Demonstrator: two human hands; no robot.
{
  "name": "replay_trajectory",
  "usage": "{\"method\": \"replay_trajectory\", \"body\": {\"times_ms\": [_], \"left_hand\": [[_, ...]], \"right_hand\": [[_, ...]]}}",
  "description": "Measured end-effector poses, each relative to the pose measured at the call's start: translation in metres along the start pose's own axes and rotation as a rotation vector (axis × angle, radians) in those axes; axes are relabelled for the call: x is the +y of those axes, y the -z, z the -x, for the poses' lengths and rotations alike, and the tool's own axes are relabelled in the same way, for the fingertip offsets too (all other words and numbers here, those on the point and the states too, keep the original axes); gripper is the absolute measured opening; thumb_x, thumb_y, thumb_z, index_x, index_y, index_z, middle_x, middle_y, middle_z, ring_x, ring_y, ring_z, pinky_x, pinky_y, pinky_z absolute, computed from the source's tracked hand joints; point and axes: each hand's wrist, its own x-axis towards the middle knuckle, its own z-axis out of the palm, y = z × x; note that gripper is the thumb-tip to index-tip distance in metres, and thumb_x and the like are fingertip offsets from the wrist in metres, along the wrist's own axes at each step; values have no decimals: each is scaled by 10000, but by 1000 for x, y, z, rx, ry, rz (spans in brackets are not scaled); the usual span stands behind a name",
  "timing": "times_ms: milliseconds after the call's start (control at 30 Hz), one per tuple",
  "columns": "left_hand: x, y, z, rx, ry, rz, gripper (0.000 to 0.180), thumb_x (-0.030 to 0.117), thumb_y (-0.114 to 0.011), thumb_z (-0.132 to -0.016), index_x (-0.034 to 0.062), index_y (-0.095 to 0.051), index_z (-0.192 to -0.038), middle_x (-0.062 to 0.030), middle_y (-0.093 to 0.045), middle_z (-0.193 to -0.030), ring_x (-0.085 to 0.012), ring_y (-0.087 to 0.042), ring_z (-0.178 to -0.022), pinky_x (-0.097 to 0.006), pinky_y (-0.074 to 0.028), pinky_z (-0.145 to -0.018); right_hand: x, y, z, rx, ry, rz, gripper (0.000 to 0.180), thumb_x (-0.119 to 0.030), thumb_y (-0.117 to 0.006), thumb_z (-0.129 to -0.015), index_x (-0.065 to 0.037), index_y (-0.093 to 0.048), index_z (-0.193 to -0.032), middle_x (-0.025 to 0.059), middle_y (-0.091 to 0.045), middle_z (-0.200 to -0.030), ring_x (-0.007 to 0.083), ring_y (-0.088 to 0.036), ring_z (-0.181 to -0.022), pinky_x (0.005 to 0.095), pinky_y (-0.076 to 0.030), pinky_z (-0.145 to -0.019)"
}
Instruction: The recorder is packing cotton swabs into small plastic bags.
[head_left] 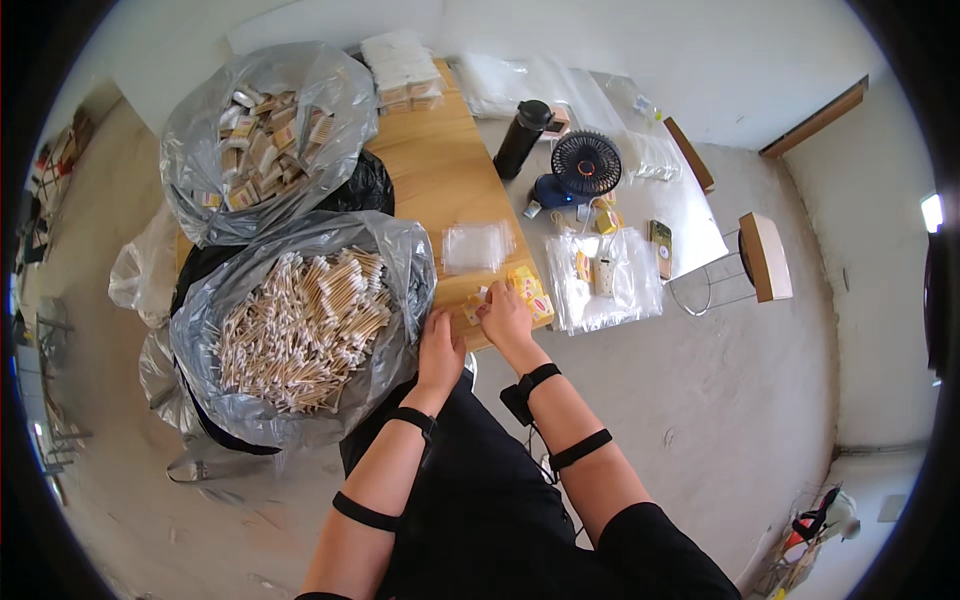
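My right hand (507, 318) is at the near edge of the wooden table, its fingers pinched down beside a small pile of yellow-and-white printed cards (530, 287). What sits between those fingertips is hidden. A small yellowish piece (472, 308) lies just left of them. Close by, my left hand (441, 352) rests at the table's edge with its fingers loosely stretched out, and nothing shows in it. Left of it, a large grey plastic bag (412, 265) stands open, full of loose wooden-stick cotton swabs (300, 330). Beyond my hands lies a stack of small clear bags (475, 247).
Another grey bag (185, 150) at the back left holds small packed bundles (265, 150). On the right-hand table stand a black bottle (522, 138) and a small fan (585, 165), with a phone (661, 248) and clear plastic bags (570, 300) nearer. A cardboard box (765, 257) stands further right.
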Motion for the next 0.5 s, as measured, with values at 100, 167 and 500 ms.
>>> {"method": "replay_trajectory", "body": {"times_ms": [100,167,500], "left_hand": [[-3,4,-3,-39,83,24,486,3,-641,-730,-53,-435,-1167,-255,-459,-1215,-428,-460,-1134,-433,-402,-965],[-6,4,-6,-58,87,-6,488,23,-666,-718,-52,-449,-1149,-250,-467,-1198,-429,-470,-1112,-432,-407,-954],[9,-10,-19,-37,17,-118,507,81,-721,-689,-10,-516,-1144,-170,-499,-1152,-357,-479,-1100,-405,-391,-962]], "right_hand": [[-5,4,5,-1,-27,-135,170,-139,-636,-752,-38,-545,-854,168,-613,-817,350,-611,-787,417,-478,-662],[1,9,10,25,-79,-258,176,-150,-649,-756,-32,-544,-833,163,-623,-776,346,-609,-760,402,-472,-645],[123,71,26,22,-63,-302,165,-126,-600,-811,-36,-639,-944,160,-624,-758,355,-585,-705,382,-467,-651]]}}
